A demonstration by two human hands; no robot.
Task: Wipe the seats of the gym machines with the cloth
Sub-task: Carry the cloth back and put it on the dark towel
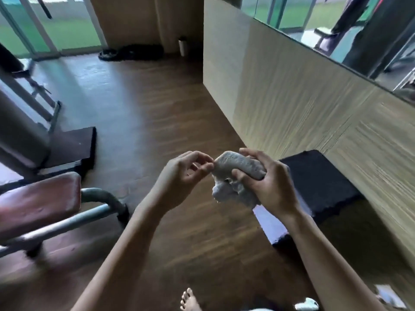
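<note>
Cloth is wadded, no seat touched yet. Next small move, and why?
Probably draw the left hand leftward to pull the crumpled grey-white cloth open. Its fingertips pinch the cloth's end, while the right hand keeps its grip on the rest as a wad, likely too bunched to wipe well. The worn maroon padded seat lies at lower left, untouched.

Your wooden floor [139, 122] carries everything here. At nine o'clock a maroon-padded bench [38, 198] stands on it on a grey tube frame. At three o'clock a black pad [318, 182] lies against the wall panel [280, 97]. At twelve sit a dark heap [132, 51] and, just beside it, a pale upright canister [182, 46]. Your bare foot [188, 299] rests at six.
</note>
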